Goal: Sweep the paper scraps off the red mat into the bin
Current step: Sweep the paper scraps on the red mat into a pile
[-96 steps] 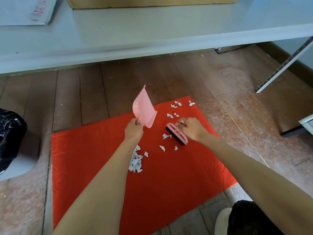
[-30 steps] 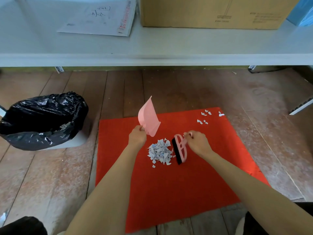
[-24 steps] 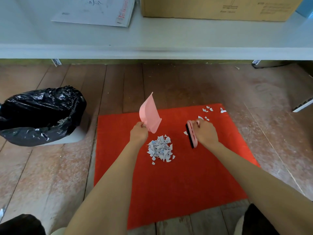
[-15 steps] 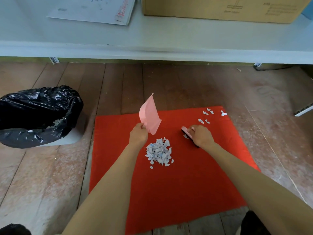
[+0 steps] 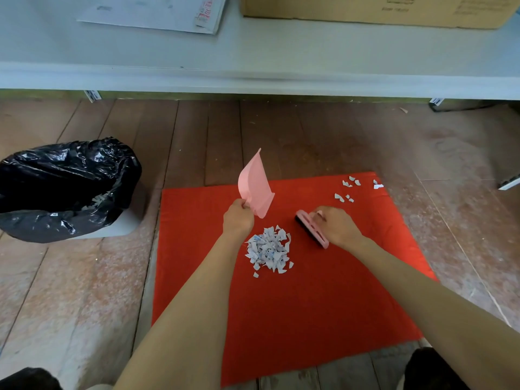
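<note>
A red mat (image 5: 295,311) lies on the wooden floor. A heap of white paper scraps (image 5: 268,250) sits near its middle, and several loose scraps (image 5: 350,190) lie at its far right corner. My left hand (image 5: 237,220) grips a pink dustpan (image 5: 256,190), held upright and tilted just above the heap. My right hand (image 5: 336,228) holds a pink hand brush (image 5: 311,228) with black bristles, resting on the mat just right of the heap. A bin with a black bag (image 5: 64,187) stands left of the mat, with some scraps inside.
A low white shelf (image 5: 253,74) runs across the top, carrying a cardboard box (image 5: 380,9) and papers (image 5: 157,12). A metal bracket (image 5: 509,184) lies at the far right. Dark shoes (image 5: 433,370) show at the bottom edge.
My right hand swept the brush leftward, gathering scattered scraps into one heap, went out to the right and came back beside the heap. The dustpan stayed raised in my left hand.
</note>
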